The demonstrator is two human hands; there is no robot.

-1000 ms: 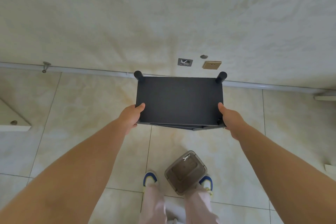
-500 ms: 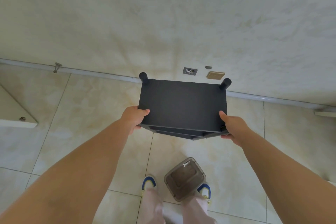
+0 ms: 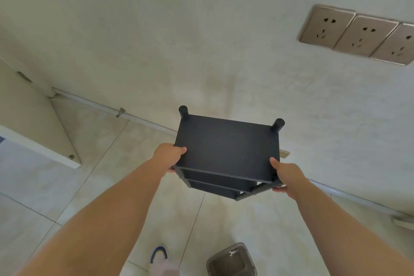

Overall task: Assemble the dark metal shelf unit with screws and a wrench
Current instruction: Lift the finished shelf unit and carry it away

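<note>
Above the floor, two hands, left hand (image 3: 167,156) and right hand (image 3: 287,176), grip one shelf unit (image 3: 226,150).

shelf unit (image 3: 226,150): matt black | sockets (image 3: 360,34): bronze | floor tiles (image 3: 94,141): cream, seemingly marbled

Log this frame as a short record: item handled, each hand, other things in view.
item: dark shelf unit, held up off the tiled floor, top panel facing the camera
left hand: grips the unit's left edge
right hand: grips the unit's right edge
bin: on the floor below, small wrench inside
wall: three sockets upper right
</note>
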